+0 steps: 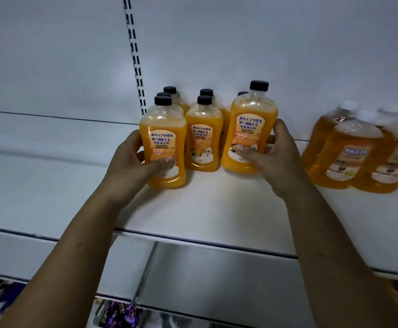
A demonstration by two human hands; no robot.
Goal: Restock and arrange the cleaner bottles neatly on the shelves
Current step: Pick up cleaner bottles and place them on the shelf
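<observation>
Several orange cleaner bottles with black caps stand in rows on a white shelf (216, 209). My left hand (131, 162) grips the front left bottle (163, 129), thumb across its label. My right hand (276, 155) grips the front right bottle (252, 121), which looks tilted and slightly raised. Between them stands a middle bottle (203, 138), untouched, with more bottles behind each front one.
A group of amber cleaner bottles with white caps (358, 152) stands at the right of the same shelf. A slotted upright (135, 55) runs up the white back panel. Lower shelves hold dark wrapped goods (120, 313). The shelf's left half is bare.
</observation>
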